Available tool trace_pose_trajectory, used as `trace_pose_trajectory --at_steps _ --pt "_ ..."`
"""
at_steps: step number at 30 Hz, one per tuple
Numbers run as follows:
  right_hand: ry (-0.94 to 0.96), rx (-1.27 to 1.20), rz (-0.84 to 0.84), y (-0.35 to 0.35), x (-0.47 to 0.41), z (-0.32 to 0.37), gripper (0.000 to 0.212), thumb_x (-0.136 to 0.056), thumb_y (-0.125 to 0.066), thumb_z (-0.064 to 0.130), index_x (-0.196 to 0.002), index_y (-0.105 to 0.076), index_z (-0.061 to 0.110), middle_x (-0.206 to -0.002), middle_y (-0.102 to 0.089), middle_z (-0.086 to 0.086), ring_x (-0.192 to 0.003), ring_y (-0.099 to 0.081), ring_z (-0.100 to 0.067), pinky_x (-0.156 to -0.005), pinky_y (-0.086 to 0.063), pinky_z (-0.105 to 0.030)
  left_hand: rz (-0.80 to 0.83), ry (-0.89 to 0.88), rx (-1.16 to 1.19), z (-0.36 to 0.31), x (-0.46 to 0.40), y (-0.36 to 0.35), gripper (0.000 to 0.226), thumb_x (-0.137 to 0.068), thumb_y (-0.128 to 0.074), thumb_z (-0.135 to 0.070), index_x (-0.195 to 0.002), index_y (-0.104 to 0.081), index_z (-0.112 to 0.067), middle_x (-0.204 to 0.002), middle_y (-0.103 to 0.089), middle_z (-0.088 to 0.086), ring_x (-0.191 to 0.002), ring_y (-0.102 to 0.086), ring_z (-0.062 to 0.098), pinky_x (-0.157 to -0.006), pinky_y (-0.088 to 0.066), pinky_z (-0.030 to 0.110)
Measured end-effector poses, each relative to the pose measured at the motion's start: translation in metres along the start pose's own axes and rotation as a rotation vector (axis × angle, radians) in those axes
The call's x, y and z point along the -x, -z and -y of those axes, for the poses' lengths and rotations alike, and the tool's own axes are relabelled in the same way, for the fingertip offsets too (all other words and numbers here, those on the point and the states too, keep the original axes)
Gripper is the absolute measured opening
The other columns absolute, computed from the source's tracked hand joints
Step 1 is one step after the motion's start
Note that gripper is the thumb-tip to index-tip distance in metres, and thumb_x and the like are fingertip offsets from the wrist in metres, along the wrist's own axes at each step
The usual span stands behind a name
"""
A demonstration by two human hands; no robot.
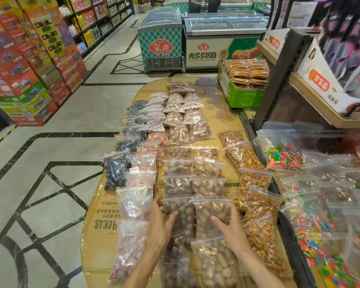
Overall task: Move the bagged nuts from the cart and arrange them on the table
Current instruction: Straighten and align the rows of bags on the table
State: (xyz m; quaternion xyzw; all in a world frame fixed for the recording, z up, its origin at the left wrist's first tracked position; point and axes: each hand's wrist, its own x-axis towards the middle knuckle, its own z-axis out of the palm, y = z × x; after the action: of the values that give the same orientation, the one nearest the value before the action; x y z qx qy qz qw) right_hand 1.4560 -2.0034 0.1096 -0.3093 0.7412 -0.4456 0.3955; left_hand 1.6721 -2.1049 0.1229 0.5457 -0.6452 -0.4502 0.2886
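Supermarket aisle flooring is stretching away on the left, and before us a cardboard-covered desk (104, 208) is carrying rows of clear zip bags of nuts and dried fruit. We are working near its close end, where two bags are lying side by side in the middle rows. Our left hand (161, 223) is curling its grip round the left edge of a bag of dark brown nuts (180, 215), thumb lying on top. Our right hand (230, 224) is gripping the right edge of a bag of lighter nuts (209, 213) the same way. Both bags are resting on the desk, touching each other. Bags of orange coated nuts (256, 206) are lining the right side, and chest freezers (206, 36) are standing beyond the desk's far end.
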Motion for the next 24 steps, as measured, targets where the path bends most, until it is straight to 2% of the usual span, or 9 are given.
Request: trace_pose_trajectory --at_steps 2,4,6,8,12,15,17,20,24 --pt "0.009 0.009 0.010 -0.004 0.000 -0.002 0.094 -0.094 -0.077 0.046 -0.165 -0.018 0.028 -0.175 -0.021 -0.002 -0.159 -0.027 -0.026 -0.125 -0.026 -0.051 0.029 0.009 -0.001 -0.004 0.001 -0.002 0.078 -0.098 -0.072 -0.023 -0.156 -0.020 -0.029 -0.124 -0.062 -0.015 -0.103 -0.057 -0.017 -0.098 -0.049 0.029" --pt "0.017 0.031 0.029 -0.006 -0.001 -0.004 0.096 -0.095 -0.076 0.045 -0.166 -0.014 0.026 -0.175 -0.020 -0.001 -0.159 -0.027 -0.027 -0.126 -0.026 -0.050 0.045 0.060 0.001 0.000 0.003 -0.004 0.085 -0.096 -0.075 -0.023 -0.160 -0.020 -0.022 -0.136 -0.057 -0.004 -0.115 -0.059 -0.004 -0.105 -0.047 0.033" --pt "0.003 0.052 0.043 -0.005 -0.001 -0.005 0.096 -0.096 -0.075 0.044 -0.167 -0.013 0.026 -0.175 -0.021 0.000 -0.159 -0.027 -0.027 -0.127 -0.025 -0.051 0.020 0.062 -0.078 0.007 0.006 -0.005 0.079 -0.095 -0.075 -0.031 -0.158 -0.028 -0.021 -0.143 -0.053 0.000 -0.130 -0.055 0.017 -0.111 -0.044 0.038" --pt "-0.009 0.051 0.013 -0.003 -0.001 -0.003 0.093 -0.097 -0.075 0.043 -0.167 -0.016 0.027 -0.175 -0.023 0.000 -0.159 -0.029 -0.026 -0.126 -0.026 -0.052 0.025 0.022 -0.142 0.012 0.008 -0.006 0.066 -0.099 -0.069 -0.035 -0.155 -0.034 -0.024 -0.145 -0.053 0.001 -0.136 -0.050 0.023 -0.114 -0.043 0.042" --pt "-0.020 0.046 -0.026 -0.003 0.001 0.000 0.098 -0.096 -0.075 0.043 -0.169 -0.011 0.029 -0.177 -0.017 0.003 -0.161 -0.023 -0.025 -0.129 -0.024 -0.051 0.031 -0.027 -0.157 0.019 0.001 -0.009 0.064 -0.102 -0.064 -0.035 -0.157 -0.033 -0.028 -0.153 -0.050 0.002 -0.141 -0.046 0.022 -0.118 -0.040 0.048" --pt "0.011 0.048 -0.029 -0.005 0.011 -0.006 0.109 -0.096 -0.077 0.039 -0.170 0.004 0.032 -0.178 -0.003 0.009 -0.164 -0.013 -0.020 -0.132 -0.016 -0.050 0.025 -0.087 -0.110 0.022 0.010 -0.008 0.077 -0.101 -0.066 -0.034 -0.163 -0.021 -0.035 -0.159 -0.043 -0.010 -0.146 -0.041 0.008 -0.120 -0.035 0.038" --pt "0.027 0.092 -0.020 -0.006 0.022 -0.013 0.112 -0.096 -0.077 0.038 -0.170 0.007 0.031 -0.177 0.004 0.012 -0.164 -0.006 -0.017 -0.132 -0.010 -0.047 0.011 -0.088 -0.117 0.024 0.024 -0.007 0.087 -0.099 -0.069 -0.028 -0.164 -0.012 -0.041 -0.154 -0.042 -0.017 -0.136 -0.044 -0.004 -0.116 -0.036 0.032" --pt "0.022 0.199 0.001 -0.007 0.035 -0.029 0.111 -0.096 -0.075 0.039 -0.170 0.006 0.024 -0.177 0.005 0.007 -0.165 -0.002 -0.019 -0.132 -0.010 -0.044 0.013 -0.075 -0.140 0.029 0.048 -0.006 0.092 -0.099 -0.069 -0.025 -0.163 -0.007 -0.047 -0.157 -0.038 -0.014 -0.140 -0.045 0.007 -0.119 -0.038 0.036" --pt "-0.007 0.258 0.033 -0.008 0.057 -0.042 0.111 -0.094 -0.075 0.043 -0.170 0.004 0.027 -0.177 0.004 0.005 -0.165 -0.007 -0.024 -0.132 -0.015 -0.053 -0.008 -0.065 -0.237 0.037 0.068 -0.008 0.084 -0.097 -0.071 -0.028 -0.164 -0.022 -0.033 -0.158 -0.041 -0.008 -0.145 -0.042 0.011 -0.125 -0.035 0.042"
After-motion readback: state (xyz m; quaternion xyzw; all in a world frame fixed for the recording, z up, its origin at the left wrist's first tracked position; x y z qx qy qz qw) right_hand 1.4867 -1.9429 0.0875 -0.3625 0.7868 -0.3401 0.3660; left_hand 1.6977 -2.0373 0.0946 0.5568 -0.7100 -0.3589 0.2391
